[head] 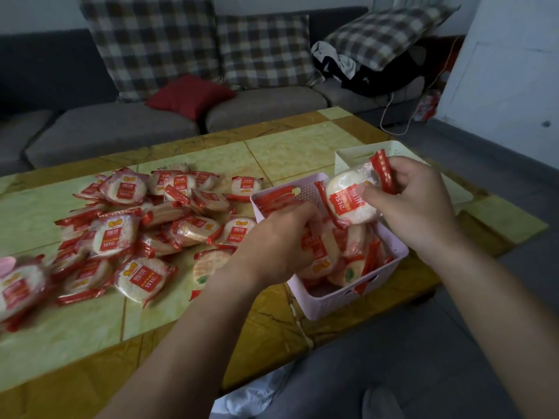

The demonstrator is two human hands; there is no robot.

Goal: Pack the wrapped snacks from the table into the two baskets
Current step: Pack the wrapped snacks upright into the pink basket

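Note:
A pile of red-and-white wrapped snacks (127, 225) covers the left half of the table (302, 146). A pink basket (338, 300) stands at the table's right front and holds several snacks. My left hand (281, 240) reaches into it and grips a wrapped snack (320, 255) lying inside. My right hand (414, 201) holds another wrapped snack (352, 201) above the pink basket, thumb across its label. A white basket (357, 155) stands just behind the pink one, mostly hidden by my right hand.
A grey sofa (121, 125) with checked cushions and a red pillow (190, 95) runs along the table's far side. Dark clothes (363, 71) lie on its right end. A white cable (393, 116) hangs by the table's far right corner.

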